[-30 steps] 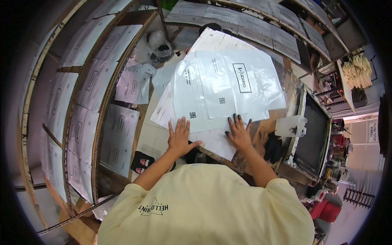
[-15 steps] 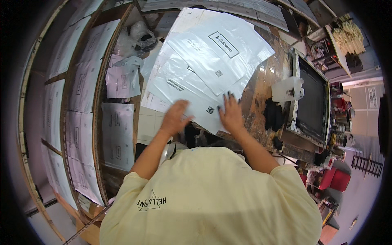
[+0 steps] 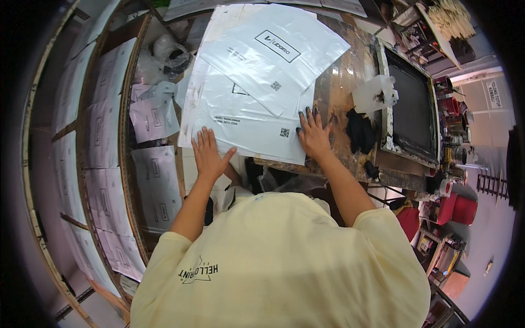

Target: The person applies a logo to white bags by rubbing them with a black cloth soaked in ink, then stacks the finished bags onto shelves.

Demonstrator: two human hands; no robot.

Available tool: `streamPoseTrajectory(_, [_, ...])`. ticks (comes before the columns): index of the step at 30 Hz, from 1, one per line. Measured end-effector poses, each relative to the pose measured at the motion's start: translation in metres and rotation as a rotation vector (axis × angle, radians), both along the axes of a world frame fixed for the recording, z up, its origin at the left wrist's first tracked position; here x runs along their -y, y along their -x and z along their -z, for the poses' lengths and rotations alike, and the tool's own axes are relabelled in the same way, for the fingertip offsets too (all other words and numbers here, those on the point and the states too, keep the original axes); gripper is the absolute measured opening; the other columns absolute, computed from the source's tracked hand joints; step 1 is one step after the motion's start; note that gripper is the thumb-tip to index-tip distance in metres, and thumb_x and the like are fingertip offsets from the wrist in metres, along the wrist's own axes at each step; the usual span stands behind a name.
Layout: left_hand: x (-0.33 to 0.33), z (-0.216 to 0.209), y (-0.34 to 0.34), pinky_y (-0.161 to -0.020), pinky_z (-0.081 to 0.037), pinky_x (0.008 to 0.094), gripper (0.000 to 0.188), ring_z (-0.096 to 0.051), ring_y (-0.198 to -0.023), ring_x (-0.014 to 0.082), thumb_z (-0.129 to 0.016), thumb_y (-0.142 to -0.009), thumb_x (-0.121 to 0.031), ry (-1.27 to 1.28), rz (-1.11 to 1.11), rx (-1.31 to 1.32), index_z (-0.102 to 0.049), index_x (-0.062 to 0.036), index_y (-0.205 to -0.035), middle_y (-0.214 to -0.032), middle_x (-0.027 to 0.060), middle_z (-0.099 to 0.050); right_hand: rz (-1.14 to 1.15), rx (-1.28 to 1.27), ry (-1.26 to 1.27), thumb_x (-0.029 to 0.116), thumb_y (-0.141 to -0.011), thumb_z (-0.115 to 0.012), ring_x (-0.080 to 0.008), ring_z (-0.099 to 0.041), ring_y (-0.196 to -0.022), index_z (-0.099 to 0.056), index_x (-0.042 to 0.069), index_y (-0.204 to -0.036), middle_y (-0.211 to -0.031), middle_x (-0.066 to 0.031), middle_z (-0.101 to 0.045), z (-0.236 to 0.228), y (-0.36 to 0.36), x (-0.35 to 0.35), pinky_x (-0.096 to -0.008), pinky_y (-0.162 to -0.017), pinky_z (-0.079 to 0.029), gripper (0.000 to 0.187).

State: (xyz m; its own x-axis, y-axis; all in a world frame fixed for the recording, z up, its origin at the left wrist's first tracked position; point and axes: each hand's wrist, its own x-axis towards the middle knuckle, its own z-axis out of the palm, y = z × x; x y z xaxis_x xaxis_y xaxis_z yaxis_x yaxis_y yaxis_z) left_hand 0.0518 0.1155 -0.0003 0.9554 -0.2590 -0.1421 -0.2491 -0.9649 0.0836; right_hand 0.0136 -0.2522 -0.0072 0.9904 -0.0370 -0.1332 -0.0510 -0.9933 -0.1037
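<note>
A white printed plastic bag (image 3: 219,131) lies flat on the near part of the worktable, squared to its edge. My left hand (image 3: 209,155) rests on its near left corner, fingers spread. On its right edge lies my right hand (image 3: 315,132), open, with dark stains on the fingertips. A second white plastic bag (image 3: 249,68) with black print lies askew over the far part of the first one. Beneath them, more white sheets show at the left edge.
The brown wooden worktable (image 3: 333,82) carries a translucent plastic jug (image 3: 365,94), a black cloth (image 3: 361,133) and a framed printing screen (image 3: 407,98) on the right. Racks with printed white bags (image 3: 104,131) stand at left. Paint cans (image 3: 449,109) line the right side.
The near bag has turned straight and lies flatter. My left hand has come down onto its left corner, and my right hand has settled along its right edge.
</note>
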Motion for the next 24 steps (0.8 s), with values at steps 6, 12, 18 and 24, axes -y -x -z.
streamPoseTrajectory(6, [0.018, -0.015, 0.062, -0.124, 0.004, 0.0662, 0.117, -0.022, -0.157, 0.0416, -0.039, -0.089, -0.088, -0.038, 0.111, -0.024, -0.029, 0.0035, -0.162, -0.169, 0.0272, -0.023, 0.018, 0.041, 0.004, 0.037, -0.103, -0.048, -0.0399, -0.025, -0.155, -0.053, 0.023, -0.152, -0.167, -0.0143, -0.034, -0.001, -0.046, 0.045, -0.0813, -0.117, -0.009, 0.051])
streamPoseTrajectory(12, [0.026, -0.020, 0.082, -0.124, -0.004, 0.0686, 0.107, -0.040, -0.142, 0.0385, -0.057, -0.086, -0.080, 0.159, 0.331, 0.028, -0.045, 0.0032, -0.153, -0.159, 0.0239, -0.042, 0.047, 0.088, 0.022, 0.039, -0.104, -0.047, -0.0416, -0.031, -0.152, -0.056, 0.022, -0.150, -0.162, -0.0190, -0.040, 0.001, -0.079, 0.066, -0.0765, -0.120, -0.010, 0.050])
streamPoseTrajectory(18, [-0.005, 0.010, 0.039, -0.127, -0.016, 0.0603, 0.088, -0.041, -0.143, 0.0406, -0.071, -0.089, -0.061, 0.418, 0.379, -0.151, -0.051, -0.0009, -0.150, -0.157, 0.0204, -0.045, 0.037, 0.505, -0.292, 0.027, -0.096, -0.065, -0.0425, -0.051, -0.130, -0.062, 0.010, -0.137, -0.144, -0.0220, -0.055, -0.007, -0.057, 0.037, -0.0607, -0.111, -0.037, 0.044])
streamPoseTrajectory(24, [-0.002, 0.003, -0.019, -0.129, -0.011, 0.0555, 0.099, -0.017, -0.158, 0.0414, -0.068, -0.090, -0.063, 0.257, 0.237, 0.068, -0.035, -0.0001, -0.159, -0.170, 0.0200, -0.025, -0.066, 0.324, -0.494, 0.013, -0.082, -0.076, -0.0378, -0.058, -0.111, -0.068, 0.006, -0.124, -0.115, -0.0169, -0.062, -0.038, 0.098, -0.016, -0.0487, -0.097, -0.047, 0.043])
